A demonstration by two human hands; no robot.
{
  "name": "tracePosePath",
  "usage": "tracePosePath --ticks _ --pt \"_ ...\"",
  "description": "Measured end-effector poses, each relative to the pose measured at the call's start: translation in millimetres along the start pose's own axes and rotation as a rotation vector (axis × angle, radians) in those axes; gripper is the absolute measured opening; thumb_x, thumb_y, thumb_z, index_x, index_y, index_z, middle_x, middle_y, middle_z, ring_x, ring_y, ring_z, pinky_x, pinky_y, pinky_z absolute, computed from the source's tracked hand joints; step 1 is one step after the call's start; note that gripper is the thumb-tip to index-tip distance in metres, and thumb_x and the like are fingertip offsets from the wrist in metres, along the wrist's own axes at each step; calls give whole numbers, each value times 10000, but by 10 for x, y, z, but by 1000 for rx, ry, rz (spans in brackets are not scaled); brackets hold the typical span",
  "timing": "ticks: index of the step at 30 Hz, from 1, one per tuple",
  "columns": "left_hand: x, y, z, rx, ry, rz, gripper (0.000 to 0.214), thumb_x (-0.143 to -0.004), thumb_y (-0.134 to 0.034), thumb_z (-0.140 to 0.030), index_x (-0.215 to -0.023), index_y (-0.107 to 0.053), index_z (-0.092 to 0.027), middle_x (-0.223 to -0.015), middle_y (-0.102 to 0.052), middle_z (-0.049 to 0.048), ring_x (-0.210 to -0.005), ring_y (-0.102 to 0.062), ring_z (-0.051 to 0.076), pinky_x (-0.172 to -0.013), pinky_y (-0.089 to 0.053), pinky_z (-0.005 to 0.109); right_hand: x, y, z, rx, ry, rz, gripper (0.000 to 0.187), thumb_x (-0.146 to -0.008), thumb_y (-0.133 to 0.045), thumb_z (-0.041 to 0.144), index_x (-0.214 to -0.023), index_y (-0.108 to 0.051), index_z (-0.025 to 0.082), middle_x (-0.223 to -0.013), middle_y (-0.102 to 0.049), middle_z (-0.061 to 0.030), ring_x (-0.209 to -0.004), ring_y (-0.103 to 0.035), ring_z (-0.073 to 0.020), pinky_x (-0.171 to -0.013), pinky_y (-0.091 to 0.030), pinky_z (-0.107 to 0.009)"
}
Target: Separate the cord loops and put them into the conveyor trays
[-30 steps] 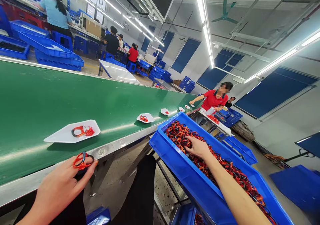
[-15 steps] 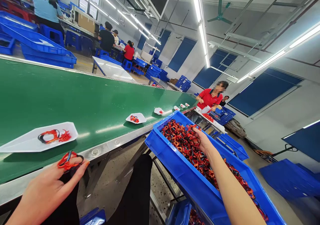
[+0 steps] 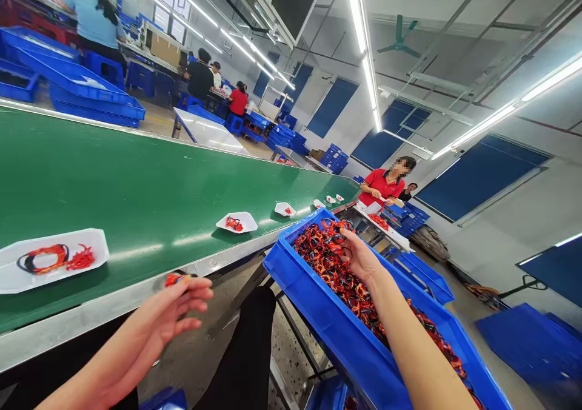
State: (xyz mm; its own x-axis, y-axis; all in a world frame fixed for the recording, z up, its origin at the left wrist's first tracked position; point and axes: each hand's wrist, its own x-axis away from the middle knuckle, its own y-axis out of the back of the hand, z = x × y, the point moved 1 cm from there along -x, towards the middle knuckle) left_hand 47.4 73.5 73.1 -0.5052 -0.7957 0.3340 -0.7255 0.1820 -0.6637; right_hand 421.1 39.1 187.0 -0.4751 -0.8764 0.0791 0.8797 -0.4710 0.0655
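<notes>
Red bands (image 3: 321, 253), blue crate (image 3: 309, 295), right hand (image 3: 362, 257) inside, left hand (image 3: 159, 318) near conveyor (image 3: 150, 182)

The left forearm (image 3: 93, 373) slants in from the lower left, and the left hand (image 3: 170, 316) has its fingers (image 3: 193, 305) loosely spread, pointing right. The right forearm (image 3: 409, 343) stretches forward at a slant; the right hand (image 3: 361, 258) bends downward, its thumb and fingers curled.
</notes>
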Motion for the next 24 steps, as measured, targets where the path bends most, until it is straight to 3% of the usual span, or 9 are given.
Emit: tracePosePath --ticks 4,7,9,12,15,18,24 --pt "-49 -270 -43 138 129 223 466 -802 -504 -511 -1101 -630 -177 -1210 -599 127 -1102 -544 278 -880 -482 414 215 -825 208 99 100 219 240 -703 -682 348 -845 -606 170 -617 -604 29 -429 -481 -67 -349 -304 -163" --pt "-81 -339 -142 304 159 310 519 -797 -480 -553 -1122 -608 -168 -1256 -568 144 -1151 -513 323 -932 -427 504 465 -1594 225 464 487 534 364 -752 -617 271 -1110 -563 223 -886 -661 -2 -677 -600 -117 -592 -474 -228" --pt "-93 -286 -226 374 107 291 459 -810 -488 -511 -1094 -617 -174 -1177 -619 139 -1060 -578 317 -887 -450 518 615 -2053 121 758 777 692 480 -728 -626 266 -1194 -510 257 -1031 -640 -20 -870 -605 -170 -746 -481 -294" --pt "-101 -59 -341 450 -26 109 263 -834 -498 -370 -901 -658 -172 -878 -706 90 -781 -663 258 -729 -525 470 715 -2579 -130 1176 1058 797 554 -720 -622 338 -1245 -461 264 -1082 -604 -67 -917 -584 -234 -728 -480 -352" --pt "-97 228 -445 529 -111 -61 197 -829 -483 -259 -764 -641 -161 -715 -688 57 -648 -655 221 -654 -545 424 703 -2944 -316 1299 1179 843 541 -761 -576 380 -1267 -429 254 -1050 -592 -87 -877 -575 -248 -665 -481 -352" --pt "-96 431 -570 632 -180 -157 186 -816 -469 -208 -727 -622 -149 -698 -676 58 -625 -649 202 -626 -553 381 664 -3202 -351 1213 1211 870 570 -773 -583 391 -1294 -389 266 -1077 -578 -86 -913 -554 -253 -690 -484 -359" --pt "-156 557 -851 727 -340 -200 206 -819 -427 -191 -769 -622 -145 -746 -680 64 -642 -648 186 -636 -561 357 569 -3468 -222 902 1118 929 702 -720 -683 305 -1332 -339 279 -1220 -497 -80 -1090 -479 -251 -873 -449 -410"
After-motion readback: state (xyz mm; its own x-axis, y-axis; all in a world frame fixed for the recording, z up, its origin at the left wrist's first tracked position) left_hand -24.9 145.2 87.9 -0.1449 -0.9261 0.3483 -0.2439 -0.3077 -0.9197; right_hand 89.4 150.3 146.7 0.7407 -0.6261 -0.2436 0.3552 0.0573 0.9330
